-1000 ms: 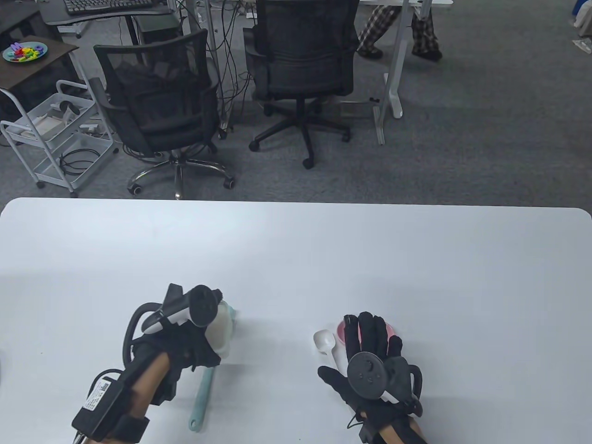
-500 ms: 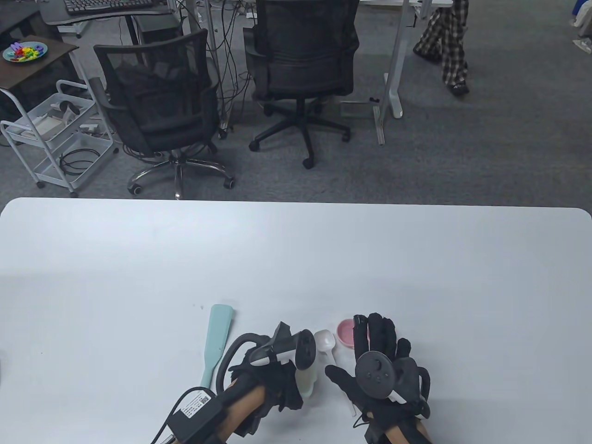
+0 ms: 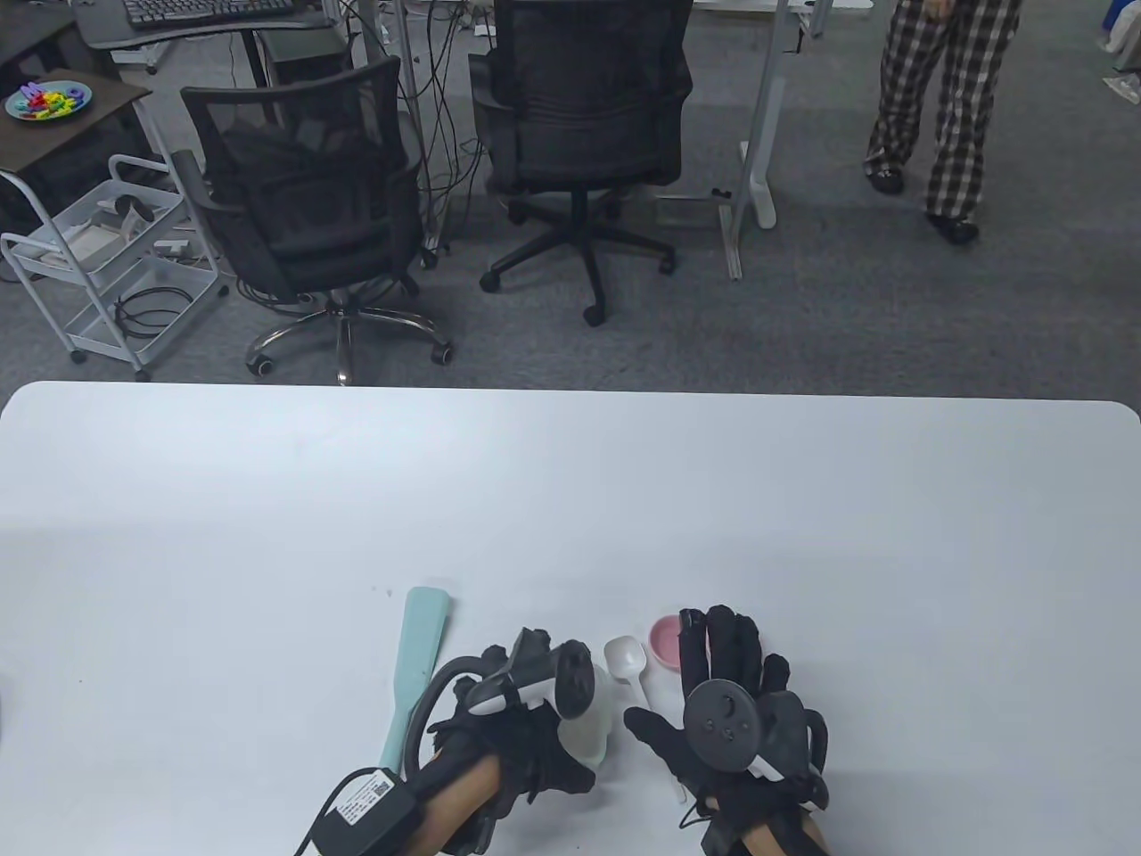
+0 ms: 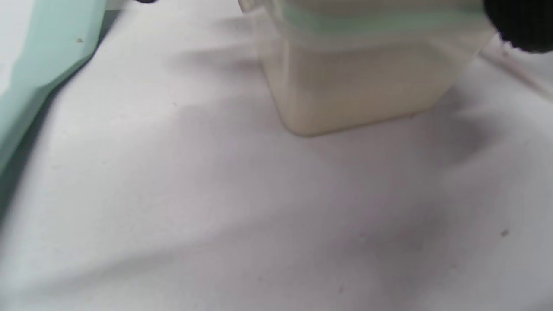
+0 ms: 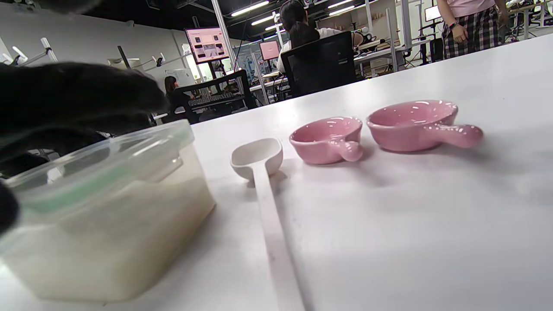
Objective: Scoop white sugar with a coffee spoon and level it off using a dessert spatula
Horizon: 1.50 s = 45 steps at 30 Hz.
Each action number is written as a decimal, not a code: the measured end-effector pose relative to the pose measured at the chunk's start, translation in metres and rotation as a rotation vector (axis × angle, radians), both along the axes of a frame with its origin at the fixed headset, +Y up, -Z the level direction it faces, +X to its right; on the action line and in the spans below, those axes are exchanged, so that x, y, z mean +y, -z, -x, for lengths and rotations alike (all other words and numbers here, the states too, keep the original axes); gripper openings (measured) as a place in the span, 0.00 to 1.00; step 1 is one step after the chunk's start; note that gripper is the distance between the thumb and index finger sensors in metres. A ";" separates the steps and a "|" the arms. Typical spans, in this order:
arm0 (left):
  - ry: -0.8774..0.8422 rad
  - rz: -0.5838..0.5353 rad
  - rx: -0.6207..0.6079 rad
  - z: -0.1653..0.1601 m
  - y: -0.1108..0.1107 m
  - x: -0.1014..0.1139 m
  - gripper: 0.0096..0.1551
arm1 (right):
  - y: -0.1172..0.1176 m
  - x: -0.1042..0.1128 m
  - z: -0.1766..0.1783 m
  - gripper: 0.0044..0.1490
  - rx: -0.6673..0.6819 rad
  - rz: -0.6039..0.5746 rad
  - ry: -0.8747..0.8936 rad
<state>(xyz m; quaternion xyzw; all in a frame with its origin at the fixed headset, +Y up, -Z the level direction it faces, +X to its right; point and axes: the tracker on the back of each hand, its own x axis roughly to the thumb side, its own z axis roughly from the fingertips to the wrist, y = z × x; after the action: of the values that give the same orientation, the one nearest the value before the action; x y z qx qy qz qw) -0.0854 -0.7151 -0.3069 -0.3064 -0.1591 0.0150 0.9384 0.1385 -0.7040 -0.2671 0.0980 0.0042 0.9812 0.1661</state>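
Note:
My left hand (image 3: 554, 724) grips a clear lidded tub of white sugar (image 3: 590, 733) from above; the tub stands on the table just left of the spoon. The tub fills the top of the left wrist view (image 4: 358, 82) and the left of the right wrist view (image 5: 108, 216), with gloved fingers on its lid. The white coffee spoon (image 3: 627, 659) lies flat, bowl pointing away, also in the right wrist view (image 5: 259, 160). The mint dessert spatula (image 3: 419, 655) lies left of the tub. My right hand (image 3: 682, 679) is open and flat over the spoon's handle, holding nothing.
Two small pink handled dishes (image 5: 328, 138) (image 5: 414, 125) sit beyond the spoon; in the table view one (image 3: 664, 642) shows beside my right fingers. The white table (image 3: 570, 499) stretches away behind. Office chairs and a walking person are past its far edge.
My left hand carried the sugar tub rightwards from over the spatula and brought it down beside the spoon. The spatula now lies uncovered. My right hand has barely moved.

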 end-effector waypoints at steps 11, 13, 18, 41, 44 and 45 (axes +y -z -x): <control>-0.539 -0.324 0.340 0.116 0.004 0.027 0.67 | 0.004 0.001 -0.012 0.71 -0.039 0.008 0.085; -0.518 -0.328 0.364 0.128 0.007 0.023 0.67 | 0.005 0.001 -0.013 0.71 -0.045 0.019 0.098; -0.497 -0.319 0.376 0.127 0.009 0.020 0.65 | 0.007 -0.002 -0.015 0.71 -0.065 0.018 0.130; -0.396 0.063 0.433 0.069 0.012 -0.024 0.33 | 0.031 -0.054 0.030 0.43 -0.063 0.439 0.440; -0.399 0.089 0.418 0.067 0.012 -0.028 0.34 | 0.031 -0.055 0.030 0.41 -0.071 0.439 0.488; -0.395 0.084 0.414 0.067 0.013 -0.027 0.34 | 0.032 -0.055 0.030 0.39 -0.075 0.442 0.506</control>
<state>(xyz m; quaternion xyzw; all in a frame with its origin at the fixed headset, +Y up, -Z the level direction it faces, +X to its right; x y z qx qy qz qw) -0.1526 -0.7425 -0.3194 -0.2986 -0.0201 0.2665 0.9162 0.1089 -0.7594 -0.2986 0.0214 0.1863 0.8871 0.4217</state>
